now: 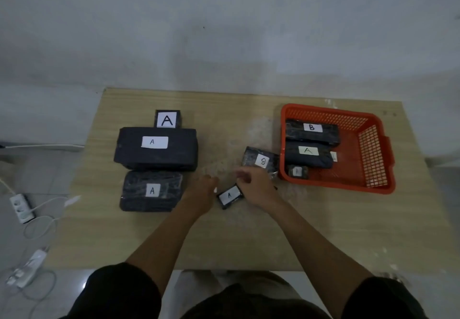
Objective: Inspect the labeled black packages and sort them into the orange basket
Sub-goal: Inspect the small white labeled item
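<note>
Wide pale wood-grain table point(249, 239) fills the view, and everything sits on it. Far out to the right of the hands, the orange plastic mesh basket point(373, 144) is standing near the table's right edge, already carrying a long black package labelled B point(311, 132) at the back, a black package labelled A point(308, 155) just in front of it, and a tiny black package point(297, 171) at the basket's near left corner, its label too blurred to read.

Well off to the left of the hands, the big black wrapped box labelled A point(155, 148), the largest parcel here. Touching its near side, a shiny black film-wrapped package labelled A point(151, 191). Behind the big box, a small black upright package with a large A label point(168, 119).

Just beyond the right hand, close to the basket's outer wall, lies a black package with a white label point(261, 160) that reads like B or 8, hard to tell which.

Now the hands. The right hand point(256, 186) has its fingers curled down over the far right end of the small black package labelled A point(229, 196), gripping it where it lies tilted on the table. The left hand point(202, 189) is just beside that package's left end, fingers tucked under and blurred, so I cannot tell whether it grips anything.
</note>
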